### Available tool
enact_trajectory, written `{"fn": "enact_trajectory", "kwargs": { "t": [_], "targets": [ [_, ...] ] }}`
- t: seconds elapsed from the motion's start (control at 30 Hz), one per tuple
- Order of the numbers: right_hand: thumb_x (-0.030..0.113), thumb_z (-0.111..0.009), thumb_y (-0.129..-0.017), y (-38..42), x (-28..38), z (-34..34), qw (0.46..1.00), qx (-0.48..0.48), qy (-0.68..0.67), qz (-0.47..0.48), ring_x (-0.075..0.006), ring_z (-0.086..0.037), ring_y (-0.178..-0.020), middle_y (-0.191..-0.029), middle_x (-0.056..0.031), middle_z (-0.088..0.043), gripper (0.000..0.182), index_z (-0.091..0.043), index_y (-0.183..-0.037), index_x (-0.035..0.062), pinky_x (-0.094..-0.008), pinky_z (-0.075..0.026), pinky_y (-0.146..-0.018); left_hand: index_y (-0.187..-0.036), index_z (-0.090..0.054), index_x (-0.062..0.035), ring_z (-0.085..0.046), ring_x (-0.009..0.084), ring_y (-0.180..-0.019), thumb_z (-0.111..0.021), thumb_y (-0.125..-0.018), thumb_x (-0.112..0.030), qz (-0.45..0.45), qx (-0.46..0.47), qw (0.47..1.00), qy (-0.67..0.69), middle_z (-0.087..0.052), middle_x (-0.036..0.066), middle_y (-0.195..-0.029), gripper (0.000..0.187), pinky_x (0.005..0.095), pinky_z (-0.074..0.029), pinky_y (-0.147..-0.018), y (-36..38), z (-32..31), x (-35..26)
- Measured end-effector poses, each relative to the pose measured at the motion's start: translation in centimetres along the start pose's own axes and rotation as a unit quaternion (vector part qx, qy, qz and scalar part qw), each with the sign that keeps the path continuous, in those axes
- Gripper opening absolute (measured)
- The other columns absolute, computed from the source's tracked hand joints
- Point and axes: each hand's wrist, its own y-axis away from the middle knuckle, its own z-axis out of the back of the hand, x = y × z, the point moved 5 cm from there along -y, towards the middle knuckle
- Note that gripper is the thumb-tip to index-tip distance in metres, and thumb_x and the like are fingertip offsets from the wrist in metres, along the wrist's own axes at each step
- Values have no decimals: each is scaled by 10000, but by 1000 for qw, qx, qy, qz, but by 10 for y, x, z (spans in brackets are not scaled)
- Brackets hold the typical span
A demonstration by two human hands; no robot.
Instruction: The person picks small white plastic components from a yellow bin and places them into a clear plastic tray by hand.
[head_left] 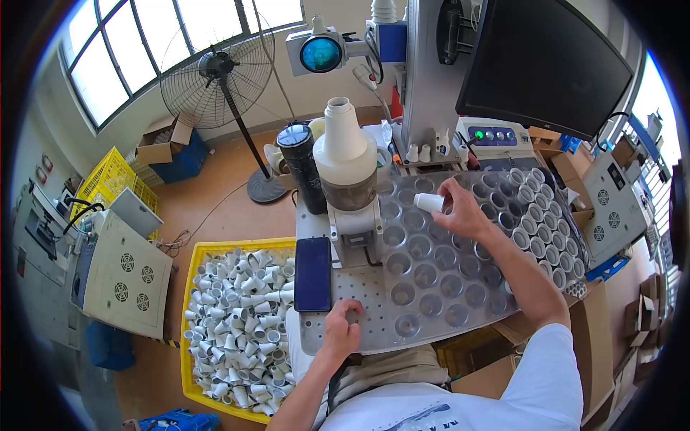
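My right hand (463, 210) grips a small white tapered cup (429, 202) between thumb and fingers, above a clear tray (374, 305) of round pockets. Many pockets at the tray's right side hold similar white cups (544, 223), open ends up; the pockets below my right hand show no white cups. At the table's front edge, my left hand (341, 330) is loosely curled, with a gap between thumb and forefinger and nothing visible in it. A dark phone (313, 274) lies just beyond it.
Left of the table stands a yellow crate (188, 323) heaped with loose white cups (241, 316). A white stepped cone on a machine stand (345, 154) rises beside the tray. Behind are a black cylinder (305, 169), a lens head (320, 54), a monitor (546, 65) and a control box (496, 136).
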Motion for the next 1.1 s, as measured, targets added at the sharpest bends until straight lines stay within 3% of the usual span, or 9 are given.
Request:
{"fn": "enact_trajectory", "kwargs": {
  "t": [0.27,0.33,0.77,0.87,1.03,1.1],
  "targets": [
    [163,-736,-730,4,-7,3,999,6,31,-1,-313,-581,-721,-799,-159,-571,382,-433,-928,40,-397,-465,-683,-917,-574,18,-590,393,-927,-457,-632,60,10,2,1000,-5,-607,193,-927,311,396,-487,-870,-1,-1,0],
    [165,-735,-730,5,-3,3,1000,8,26,-1,-318,-575,-722,-798,-161,-568,380,-433,-923,41,-398,-461,-683,-876,-584,38,-588,373,-850,-411,-606,-15,14,-16,1000,-1,-619,195,-878,325,363,-487,-864,-2,-2,0],
    [219,-740,-752,5,-5,6,999,13,37,-12,-347,-560,-707,-752,-169,-552,383,-429,-874,31,-416,-454,-668,-874,-589,36,-587,359,-844,-408,-592,-4,6,-22,1000,-7,-616,184,-870,338,353,-483,-859,-2,-1,-3],
    [220,-742,-752,6,-7,6,999,11,38,-11,-348,-563,-703,-746,-169,-554,382,-430,-866,33,-421,-453,-663,-907,-588,23,-602,388,-904,-440,-627,52,11,-6,1000,-8,-623,193,-921,318,385,-496,-878,-1,-2,0],
    [218,-744,-752,6,-3,9,999,13,37,-14,-349,-569,-695,-728,-165,-551,374,-437,-856,30,-422,-453,-657,-796,-596,57,-625,289,-775,-371,-606,-2,15,-90,995,39,-629,171,-786,300,317,-499,-824,-22,33,-22],
    [217,-744,-753,8,-2,9,999,13,38,-13,-348,-572,-693,-723,-164,-551,372,-440,-853,29,-421,-454,-655,-735,-599,79,-628,218,-764,-363,-637,-67,-60,-185,980,48,-656,125,-772,294,290,-483,-804,-49,66,-43]
  ]
}}
